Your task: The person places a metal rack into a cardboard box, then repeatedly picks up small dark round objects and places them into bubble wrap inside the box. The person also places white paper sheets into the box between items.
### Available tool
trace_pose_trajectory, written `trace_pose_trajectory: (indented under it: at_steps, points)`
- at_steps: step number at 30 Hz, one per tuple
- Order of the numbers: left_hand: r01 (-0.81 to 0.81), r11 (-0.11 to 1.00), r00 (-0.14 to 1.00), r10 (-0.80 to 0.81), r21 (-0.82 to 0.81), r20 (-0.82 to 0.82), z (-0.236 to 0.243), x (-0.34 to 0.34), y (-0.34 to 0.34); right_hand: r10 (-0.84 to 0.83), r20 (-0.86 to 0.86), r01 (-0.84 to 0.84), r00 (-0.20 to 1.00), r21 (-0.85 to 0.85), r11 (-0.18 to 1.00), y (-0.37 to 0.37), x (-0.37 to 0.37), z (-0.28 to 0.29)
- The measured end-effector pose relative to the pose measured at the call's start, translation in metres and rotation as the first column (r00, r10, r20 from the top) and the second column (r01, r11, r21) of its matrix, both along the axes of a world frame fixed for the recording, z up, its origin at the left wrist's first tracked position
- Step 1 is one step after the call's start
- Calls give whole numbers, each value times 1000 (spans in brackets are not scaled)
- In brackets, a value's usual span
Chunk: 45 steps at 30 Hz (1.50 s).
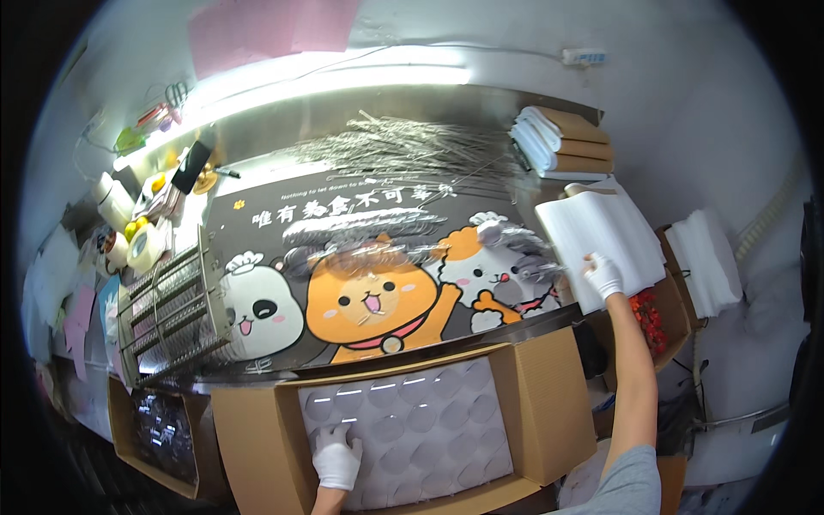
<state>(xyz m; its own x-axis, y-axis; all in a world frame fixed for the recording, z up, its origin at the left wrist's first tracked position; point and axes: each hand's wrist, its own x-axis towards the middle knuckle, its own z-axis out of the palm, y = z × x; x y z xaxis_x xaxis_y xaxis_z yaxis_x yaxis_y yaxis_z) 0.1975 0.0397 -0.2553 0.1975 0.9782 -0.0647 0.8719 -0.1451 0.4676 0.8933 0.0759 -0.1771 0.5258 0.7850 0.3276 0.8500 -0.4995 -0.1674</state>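
My left hand point(336, 459), in a white glove, lies at the left side of an open cardboard box point(249, 446) with its fingers apart. It touches the layer of round, clear, shiny pieces point(421, 418) set in rows inside the box; what they are exactly I cannot make out. On the right, my right hand point(604, 276), also gloved in white, is closed at the near left part of a stack of thin white foam sheets point(596, 227). Its fingertips pinch the top sheet, though the grip is partly hidden.
A cartoon-printed mat point(369, 296) covers the table. Thin metallic strips point(403, 146) are heaped at the back, and clear pieces point(360, 227) lie before them. A metal rack point(172, 309) stands left, folded brown-and-white packs point(562, 142) back right. A smaller box point(154, 438) sits lower left.
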Motion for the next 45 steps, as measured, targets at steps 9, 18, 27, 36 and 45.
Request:
trace_pose_trajectory:
  at_steps: [9, 18, 27, 36, 45]
  points:
    - [19, 922, 1000, -17, -388, 10, 10, 26, -7, 62, 195, -2, 979, -297, 955, -3, -12, -6]
    - [-3, 835, 695, 397, -550, 600, 0, 52, -13, 252, -364, -222, 897, 123, 967, -22, -94, 59]
    - [832, 208, 122, 835, -513, 537, 61, 82, 2, 818, -344, -835, 460, 144, 530, -95, -378, 50]
    - [109, 371, 508, 776, -922, 373, 40, -80, -42, 703, -92, -638, 706, -514, 574, -141, -423, -76]
    - [231, 971, 969, -235, -59, -73, 68, -28, -37, 505, -347, -551, 790, -42, 834, -109, -429, -65]
